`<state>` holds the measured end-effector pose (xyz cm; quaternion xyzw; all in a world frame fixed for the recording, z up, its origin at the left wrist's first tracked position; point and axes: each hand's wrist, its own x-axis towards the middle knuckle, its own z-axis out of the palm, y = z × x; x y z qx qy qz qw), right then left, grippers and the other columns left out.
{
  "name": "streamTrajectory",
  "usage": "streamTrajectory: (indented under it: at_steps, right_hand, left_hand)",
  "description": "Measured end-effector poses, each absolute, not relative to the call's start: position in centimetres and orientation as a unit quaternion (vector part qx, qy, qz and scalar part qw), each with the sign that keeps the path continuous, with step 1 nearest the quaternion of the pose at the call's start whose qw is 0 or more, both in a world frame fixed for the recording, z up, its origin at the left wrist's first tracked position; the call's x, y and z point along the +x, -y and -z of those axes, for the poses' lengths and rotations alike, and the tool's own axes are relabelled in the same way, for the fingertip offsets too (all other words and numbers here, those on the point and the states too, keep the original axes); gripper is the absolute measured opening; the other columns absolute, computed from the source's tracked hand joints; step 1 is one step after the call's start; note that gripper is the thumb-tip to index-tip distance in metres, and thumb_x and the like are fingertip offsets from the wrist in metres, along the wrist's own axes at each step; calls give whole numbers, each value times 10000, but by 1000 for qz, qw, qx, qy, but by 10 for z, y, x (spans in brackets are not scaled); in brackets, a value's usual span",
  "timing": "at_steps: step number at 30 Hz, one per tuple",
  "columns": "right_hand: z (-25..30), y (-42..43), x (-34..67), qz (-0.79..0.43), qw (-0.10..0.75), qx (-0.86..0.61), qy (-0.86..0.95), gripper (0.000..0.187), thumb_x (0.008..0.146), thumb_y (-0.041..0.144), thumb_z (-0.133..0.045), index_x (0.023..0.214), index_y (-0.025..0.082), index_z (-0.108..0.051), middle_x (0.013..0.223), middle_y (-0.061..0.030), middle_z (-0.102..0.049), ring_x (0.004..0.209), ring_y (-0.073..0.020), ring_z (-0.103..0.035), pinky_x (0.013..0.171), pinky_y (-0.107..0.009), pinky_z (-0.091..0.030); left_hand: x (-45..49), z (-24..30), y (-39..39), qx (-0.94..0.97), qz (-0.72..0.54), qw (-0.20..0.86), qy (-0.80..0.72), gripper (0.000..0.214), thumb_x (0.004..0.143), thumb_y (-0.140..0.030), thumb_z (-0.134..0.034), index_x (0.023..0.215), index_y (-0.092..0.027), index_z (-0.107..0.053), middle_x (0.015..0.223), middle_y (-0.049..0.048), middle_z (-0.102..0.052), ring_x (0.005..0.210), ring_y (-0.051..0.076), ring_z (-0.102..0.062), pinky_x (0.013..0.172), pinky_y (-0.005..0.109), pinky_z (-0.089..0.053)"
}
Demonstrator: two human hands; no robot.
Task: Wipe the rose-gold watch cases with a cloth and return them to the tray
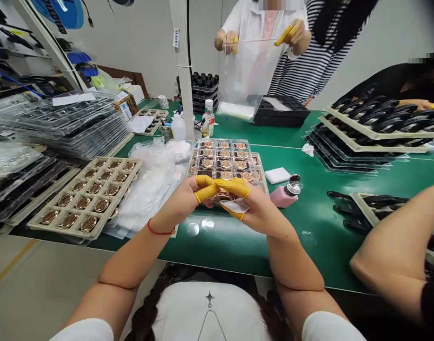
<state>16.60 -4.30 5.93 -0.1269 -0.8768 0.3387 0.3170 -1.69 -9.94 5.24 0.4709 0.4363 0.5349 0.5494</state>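
Both hands meet over the green table (309,227), fingertips in yellow finger cots. My left hand (188,196) and my right hand (250,203) pinch a small rose-gold watch case (220,196) between them. A white wipe (236,205) is pressed under the right hand's fingers against the case. Just behind the hands lies a clear tray (254,158) filled with several rose-gold cases. A red string circles my left wrist.
A beige tray (42,208) of more cases lies left, by plastic bags (146,184) and stacked clear trays (71,123). A pink pump bottle (286,194) and white pad (278,175) stand right. Another person's arm (390,246) rests at right; opposite, a person holds a clear bag (245,71).
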Motion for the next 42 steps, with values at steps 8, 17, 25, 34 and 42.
streamTrajectory:
  at_steps: [8,17,25,34,42]
  right_hand:
    - [-29,67,171,-343,292,-87,888,375,861,43,-458,1125,260,-611,1033,-78,-601,948,-209,-577,797,-370,-506]
    - [18,87,218,-530,442,-321,648,168,810,282,-672,974,251,-655,973,-40,-687,889,-208,-654,814,-368,-520]
    - [28,88,230,-492,432,-398,643,224,796,320,-665,997,222,-670,949,-54,-715,847,-205,-663,790,-368,-527]
    - [17,90,200,-269,444,-327,790,270,884,227,-511,1074,284,-693,933,-58,-669,896,-207,-591,802,-366,-492]
    - [7,11,270,-272,520,-534,609,169,821,305,-567,881,178,-661,749,-33,-632,661,-170,-576,624,-310,-484]
  left_hand:
    - [-16,-11,125,339,-496,686,-410,216,794,-381,-647,801,-166,-625,720,4,-603,632,103,-574,602,228,-520]
    - [-28,84,129,628,-443,300,-565,325,845,-488,-572,850,-174,-653,936,84,-648,940,217,-577,935,419,-444]
    - [-41,67,138,811,-175,260,-495,411,809,-474,-627,1134,-223,-645,1192,108,-622,1099,284,-554,968,439,-422]
    - [26,9,109,707,-346,435,-437,272,912,-388,-454,965,-191,-634,877,49,-672,771,197,-606,702,293,-498]
    - [22,62,88,560,-376,574,-465,471,779,-615,-559,806,-151,-634,640,21,-593,558,140,-495,579,265,-426]
